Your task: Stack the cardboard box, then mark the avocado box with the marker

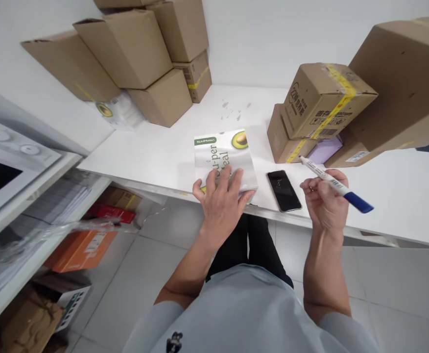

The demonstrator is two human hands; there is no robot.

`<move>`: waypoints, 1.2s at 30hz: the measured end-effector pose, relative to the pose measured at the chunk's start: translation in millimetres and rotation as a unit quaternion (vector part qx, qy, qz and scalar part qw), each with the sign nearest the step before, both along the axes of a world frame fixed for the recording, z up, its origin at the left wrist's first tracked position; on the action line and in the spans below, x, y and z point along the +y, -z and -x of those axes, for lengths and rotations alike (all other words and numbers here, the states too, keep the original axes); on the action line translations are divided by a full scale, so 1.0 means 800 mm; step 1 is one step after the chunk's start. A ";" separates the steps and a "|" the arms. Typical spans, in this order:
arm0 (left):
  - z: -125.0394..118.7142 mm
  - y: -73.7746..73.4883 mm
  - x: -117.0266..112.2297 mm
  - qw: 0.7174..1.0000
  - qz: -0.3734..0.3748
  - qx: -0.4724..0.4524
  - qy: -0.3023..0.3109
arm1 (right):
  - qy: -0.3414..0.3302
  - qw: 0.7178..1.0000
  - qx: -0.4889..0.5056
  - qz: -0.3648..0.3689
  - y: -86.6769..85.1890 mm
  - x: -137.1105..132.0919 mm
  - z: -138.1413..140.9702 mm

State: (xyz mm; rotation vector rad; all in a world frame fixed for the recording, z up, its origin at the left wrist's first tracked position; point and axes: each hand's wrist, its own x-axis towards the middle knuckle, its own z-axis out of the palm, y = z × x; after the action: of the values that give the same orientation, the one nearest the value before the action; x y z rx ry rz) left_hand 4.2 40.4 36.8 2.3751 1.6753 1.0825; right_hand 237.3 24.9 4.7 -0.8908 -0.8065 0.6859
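A white pouch [224, 154] with a green label and an avocado picture lies flat near the front edge of the white table [163, 152]. My left hand [222, 198] rests on its near end, fingers spread and flat. My right hand [324, 198] is raised just right of it, closed on a white marker [332, 182] with a blue cap at its rear end. The marker's tip points up and left, above the table. A black phone [284, 190] lies screen up between my two hands.
Stacked cardboard boxes [144, 54] stand at the back left, more taped boxes [321, 105] at the right with a purple packet [324, 149] between them. A shelf [27, 196] at the left holds packets; boxes [80, 250] sit on the floor beneath.
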 end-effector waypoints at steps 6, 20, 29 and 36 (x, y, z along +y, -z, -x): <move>0.000 0.006 0.010 1.000 -0.012 0.003 0.012 | 0.040 0.997 -0.003 -0.058 -0.052 0.033 0.070; -0.003 0.021 0.029 0.993 -0.108 0.046 -0.005 | 0.069 0.955 -0.286 -0.021 -0.063 0.076 0.142; -0.004 0.025 0.031 0.973 -0.215 0.076 -0.025 | 0.094 0.928 -0.359 0.029 -0.068 0.075 0.141; -0.004 0.030 0.032 0.977 -0.206 0.059 -0.021 | 0.071 0.923 -0.376 0.047 -0.072 0.076 0.139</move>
State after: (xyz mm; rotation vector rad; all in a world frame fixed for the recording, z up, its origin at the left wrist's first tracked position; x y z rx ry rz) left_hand 7.8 65.9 12.8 2.7062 1.6801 1.4462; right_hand 126.2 85.4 62.4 -1.3129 -1.3790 0.2355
